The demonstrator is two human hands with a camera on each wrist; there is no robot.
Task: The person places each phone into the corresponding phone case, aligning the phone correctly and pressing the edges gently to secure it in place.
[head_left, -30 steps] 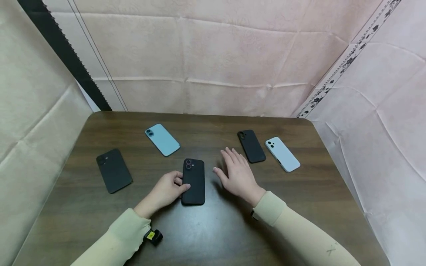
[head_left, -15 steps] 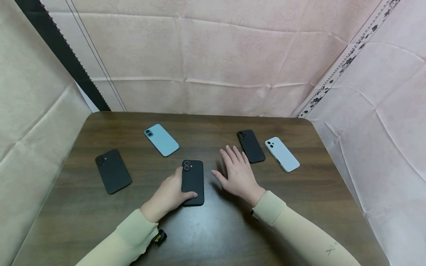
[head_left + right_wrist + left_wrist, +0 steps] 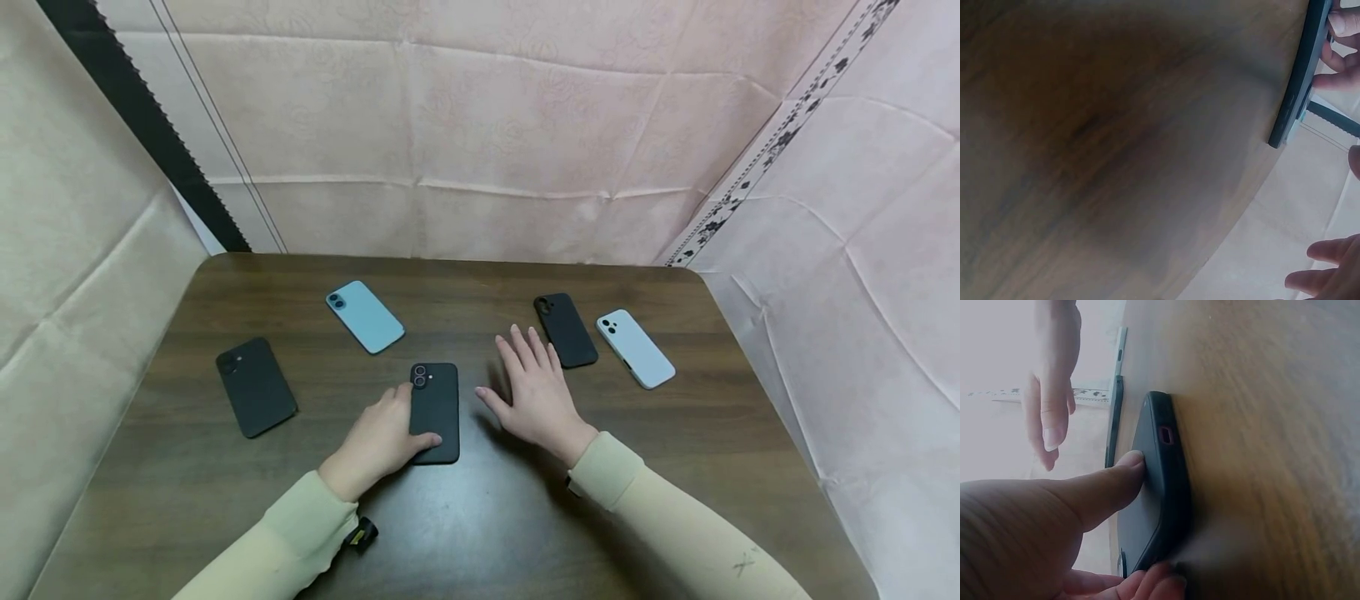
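Note:
In the head view a black-cased phone (image 3: 437, 410) lies face down at the middle of the table, two round lenses at its top left corner. My left hand (image 3: 377, 442) holds it by the left side, thumb across the lower back. In the left wrist view the thumb lies on the back of the phone (image 3: 1155, 487), with the other fingers at its edge; a reddish charging port shows in the end. My right hand (image 3: 536, 396) hovers to the right of the phone, fingers straight, holding nothing. Its fingertips are near a black phone case (image 3: 566, 331), whose camera opening is at the top.
A white phone case (image 3: 636, 348) lies right of the black one. At the back left is a light blue phone (image 3: 366, 317), and a dark phone (image 3: 257, 387) lies further left. Pale cloth (image 3: 525, 142) surrounds the wooden table (image 3: 480, 533).
My left hand has shifted forward and to the right, its thumb reaching further across the phone's back. The phone has barely moved. My right hand keeps almost the same place.

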